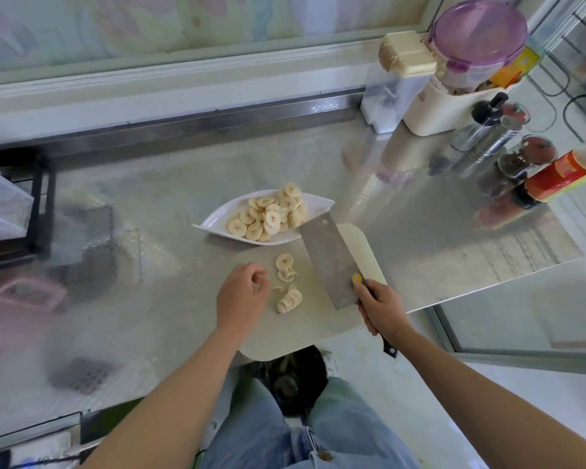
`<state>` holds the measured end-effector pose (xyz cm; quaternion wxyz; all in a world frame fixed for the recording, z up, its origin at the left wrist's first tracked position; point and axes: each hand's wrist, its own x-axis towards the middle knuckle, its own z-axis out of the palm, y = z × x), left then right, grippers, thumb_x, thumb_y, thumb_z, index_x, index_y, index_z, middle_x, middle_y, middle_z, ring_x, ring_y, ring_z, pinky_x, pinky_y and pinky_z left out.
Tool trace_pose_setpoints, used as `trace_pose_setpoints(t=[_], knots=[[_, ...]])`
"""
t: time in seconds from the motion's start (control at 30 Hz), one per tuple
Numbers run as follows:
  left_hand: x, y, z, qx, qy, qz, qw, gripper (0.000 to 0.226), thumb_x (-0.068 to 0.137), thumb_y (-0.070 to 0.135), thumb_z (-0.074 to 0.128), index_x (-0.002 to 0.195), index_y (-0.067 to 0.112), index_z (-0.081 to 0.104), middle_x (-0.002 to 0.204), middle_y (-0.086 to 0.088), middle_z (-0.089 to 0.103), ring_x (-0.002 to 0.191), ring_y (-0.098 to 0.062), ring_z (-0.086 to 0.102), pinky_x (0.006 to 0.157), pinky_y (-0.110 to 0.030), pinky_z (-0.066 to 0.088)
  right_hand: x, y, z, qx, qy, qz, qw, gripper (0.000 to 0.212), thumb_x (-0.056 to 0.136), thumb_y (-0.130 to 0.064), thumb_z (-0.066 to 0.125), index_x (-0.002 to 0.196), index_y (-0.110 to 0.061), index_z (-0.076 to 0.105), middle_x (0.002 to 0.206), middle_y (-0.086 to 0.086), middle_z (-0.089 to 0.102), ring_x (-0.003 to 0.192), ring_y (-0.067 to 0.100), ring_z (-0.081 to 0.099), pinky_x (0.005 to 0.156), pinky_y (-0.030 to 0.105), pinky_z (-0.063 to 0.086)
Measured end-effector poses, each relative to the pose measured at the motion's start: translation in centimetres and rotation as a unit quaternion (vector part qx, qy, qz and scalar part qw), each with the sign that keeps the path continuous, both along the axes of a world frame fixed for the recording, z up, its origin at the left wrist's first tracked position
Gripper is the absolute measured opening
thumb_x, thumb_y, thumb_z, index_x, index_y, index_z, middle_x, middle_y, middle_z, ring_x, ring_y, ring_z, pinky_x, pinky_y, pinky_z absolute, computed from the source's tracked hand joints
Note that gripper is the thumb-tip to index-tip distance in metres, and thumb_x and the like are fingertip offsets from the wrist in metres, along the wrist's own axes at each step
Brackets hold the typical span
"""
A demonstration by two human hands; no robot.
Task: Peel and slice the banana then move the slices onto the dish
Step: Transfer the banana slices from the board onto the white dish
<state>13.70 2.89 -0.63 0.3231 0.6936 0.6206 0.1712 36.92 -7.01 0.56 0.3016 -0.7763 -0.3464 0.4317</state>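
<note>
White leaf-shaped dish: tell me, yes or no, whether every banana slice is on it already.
No: the white leaf-shaped dish holds most slices, but two small clusters of banana slices lie on the pale cutting board.

A shiny stainless-steel worktop runs under a pale window ledge. At its far right corner stands a cream plastic holder carrying a clear tub with a translucent purple lid, with a cream hinged box just beside it. Near these are a steel shaker with a black cap, two dark glass spice jars, and a dark bottle with a red and yellow label lying tilted. On the left sit a black wire rack and a pink plastic basket.
</note>
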Motion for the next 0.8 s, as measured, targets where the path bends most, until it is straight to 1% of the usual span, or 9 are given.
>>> trace_pose_setpoints(t=[0.1, 0.2, 0.27, 0.33, 0.4, 0.47, 0.57, 0.63, 0.8], knots=[[-0.6, -2.3, -0.8, 0.012, 0.035, -0.018, 0.999, 0.023, 0.085, 0.028, 0.065, 0.106, 0.02, 0.059, 0.089, 0.006, 0.052, 0.079, -0.012, 0.052, 0.066, -0.026, 0.04, 0.1, -2.4, -1.3, -0.033, -0.012, -0.017, 0.999, 0.042, 0.098, -0.032, 0.048, 0.069, -0.001, 0.045, 0.052, 0.01, 0.046, 0.031, 0.02, 0.04, 0.037, 0.024, 0.036], [-0.8, -3.3, -1.5, 0.022, 0.037, -0.013, 0.999, 0.043, 0.081, 0.029, 0.07, 0.119, 0.016, 0.053, 0.101, 0.0, 0.048, 0.09, -0.016, 0.051, 0.071, -0.025, 0.038, -0.1, -3.3, -2.1, -0.043, -0.019, -0.039, 0.998, 0.04, 0.097, -0.031, 0.047, 0.068, -0.004, 0.044, 0.052, 0.009, 0.046, 0.032, 0.02, 0.042, 0.037, 0.025, 0.036], [-0.6, -3.4, -1.7, 0.038, 0.025, -0.017, 0.999, 0.047, 0.083, 0.027, 0.067, 0.123, 0.009, 0.052, 0.112, -0.008, 0.052, 0.102, -0.023, 0.05, 0.082, -0.029, 0.042, -0.4, -3.2, -2.3, -0.045, -0.019, -0.041, 0.998, 0.04, 0.097, -0.031, 0.046, 0.069, -0.003, 0.044, 0.052, 0.008, 0.046, 0.033, 0.019, 0.042, 0.036, 0.026, 0.037], [-0.5, -3.4, -1.9, 0.055, 0.016, -0.03, 0.998, 0.047, 0.087, 0.027, 0.058, 0.127, 0.003, 0.051, 0.124, -0.015, 0.052, 0.115, -0.03, 0.047, 0.097, -0.04, 0.043, -1.1, -3.1, -2.4, -0.051, -0.025, -0.024, 0.998, 0.043, 0.096, -0.032, 0.046, 0.071, 0.002, 0.045, 0.053, 0.008, 0.047, 0.034, 0.02, 0.044, 0.036, 0.027, 0.038], [-0.2, -3.6, -2.1, 0.037, 0.014, -0.046, 0.998, 0.05, 0.093, 0.025, 0.048, 0.137, 0.002, 0.044, 0.143, -0.017, 0.042, 0.134, -0.031, 0.035, 0.112, -0.044, 0.03, -2.2, -3.2, -2.6, -0.053, -0.034, -0.009, 0.998, 0.044, 0.096, -0.034, 0.046, 0.071, 0.003, 0.046, 0.053, 0.009, 0.048, 0.035, 0.022, 0.046, 0.035, 0.026, 0.038], [-0.2, -3.8, -2.4, 0.005, 0.01, -0.057, 0.998, 0.051, 0.099, 0.022, 0.042, 0.145, 0.003, 0.032, 0.156, -0.013, 0.025, 0.146, -0.024, 0.016, 0.12, -0.038, 0.015, -3.4, -3.2, -3.0, -0.052, -0.039, -0.006, 0.998, 0.046, 0.096, -0.037, 0.046, 0.07, 0.001, 0.046, 0.054, 0.011, 0.049, 0.037, 0.023, 0.046, 0.036, 0.027, 0.037], [-0.4, -4.4, -3.0, -0.023, -0.015, -0.077, 0.997, 0.061, 0.098, 0.033, 0.028, 0.151, 0.004, 0.017, 0.16, -0.008, 0.007, 0.148, -0.016, -0.001, 0.12, -0.03, -0.001, -4.8, -3.1, -3.4, -0.05, -0.04, -0.009, 0.998, 0.05, 0.096, -0.043, 0.044, 0.071, 0.001, 0.045, 0.057, 0.016, 0.05, 0.041, 0.023, 0.045, 0.041, 0.034, 0.039], [-0.4, -4.7, -3.3, -0.042, -0.029, -0.092, 0.994, 0.068, 0.093, 0.037, 0.02, 0.152, 0.005, 0.008, 0.161, -0.006, -0.001, 0.145, -0.009, -0.01, 0.117, -0.026, -0.011, -5.4, -3.0, -3.5, -0.053, -0.026, -0.012, 0.998, 0.052, 0.096, -0.044, 0.044, 0.073, 0.003, 0.045, 0.058, 0.017, 0.05, 0.039, 0.022, 0.045, 0.04, 0.033, 0.038], [0.6, -5.1, -3.7, -0.055, -0.036, -0.109, 0.992, 0.072, 0.092, 0.047, 0.011, 0.152, 0.009, -0.004, 0.16, -0.004, -0.012, 0.143, -0.007, -0.018, 0.11, -0.019, -0.022, -6.5, -2.8, -3.1, -0.044, -0.002, -0.005, 0.999, 0.046, 0.096, -0.037, 0.046, 0.07, 0.0, 0.044, 0.056, 0.013, 0.046, 0.034, 0.021, 0.042, 0.036, 0.029, 0.035]])
